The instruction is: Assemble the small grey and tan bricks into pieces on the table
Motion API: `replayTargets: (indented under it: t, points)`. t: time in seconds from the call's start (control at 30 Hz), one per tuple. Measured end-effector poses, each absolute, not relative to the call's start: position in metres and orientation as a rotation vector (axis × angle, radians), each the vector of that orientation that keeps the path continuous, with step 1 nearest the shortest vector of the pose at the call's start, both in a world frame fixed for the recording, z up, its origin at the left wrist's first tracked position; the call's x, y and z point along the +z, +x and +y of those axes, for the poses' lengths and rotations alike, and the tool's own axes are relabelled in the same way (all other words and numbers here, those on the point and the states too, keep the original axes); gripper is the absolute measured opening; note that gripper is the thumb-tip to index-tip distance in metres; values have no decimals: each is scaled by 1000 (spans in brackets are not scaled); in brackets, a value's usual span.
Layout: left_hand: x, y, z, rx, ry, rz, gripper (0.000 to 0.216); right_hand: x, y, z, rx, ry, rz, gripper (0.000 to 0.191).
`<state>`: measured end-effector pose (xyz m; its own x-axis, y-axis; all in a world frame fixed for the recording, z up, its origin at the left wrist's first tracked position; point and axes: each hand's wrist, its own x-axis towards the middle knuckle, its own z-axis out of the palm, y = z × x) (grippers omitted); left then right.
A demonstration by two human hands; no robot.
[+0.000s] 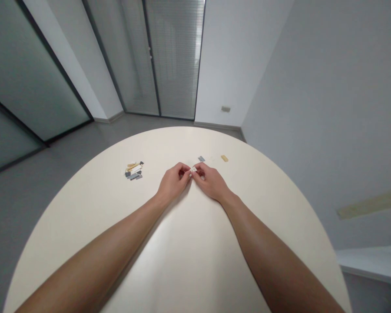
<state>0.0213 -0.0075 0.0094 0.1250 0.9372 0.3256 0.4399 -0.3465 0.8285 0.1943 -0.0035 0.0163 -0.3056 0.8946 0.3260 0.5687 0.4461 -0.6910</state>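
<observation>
While both bare forearms reach in from the bottom corners of the frame, the left hand (174,182) and right hand (210,182) meet just above the middle of the picture, close together and pinching from either side. Between their fingertips (185,171) sits a tiny pale plastic brick (193,169), cream-white and flat-looking, with much of its shape hidden by the fingers. Both hands are clamped on it, knuckles raised and held above the surface.

Just above the right hand lies a small grey plastic plate (201,159). Slightly farther to the right is a small tan plastic plate (224,158), apart from the grey one. Left of the hands, well apart from them, is a loose heap of plastic building pieces (133,170) in tan, white and dark grey, mostly long and flat, overlapping one another.

All of these rest on a round cream tabletop (182,143), whose curved edge sweeps across the lower two-thirds of the frame. Beyond it is a grey floor (35,226). Frosted glass panels (29,65) in dark frames stand at the upper left, and a glass partition with slatted blinds (176,56) stands at top centre. A pale grey wall (322,87) fills the upper right.
</observation>
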Motion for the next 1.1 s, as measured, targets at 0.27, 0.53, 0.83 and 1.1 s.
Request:
replayTargets:
  t: [0.27,0.53,0.83,1.1]
  points:
    - [11,21,-9,1153,1858,1333,13,16,195,-3,602,-1210,-2007,14]
    - [11,21,-9,1152,1868,1337,14,17,194,-4,603,-1221,-2006,14]
    - [10,21,-9,1150,1871,1341,15,17,194,-4,590,-1229,-2017,15]
    - [10,21,-8,1153,1867,1335,15,17,195,-3,598,-1222,-2012,15]
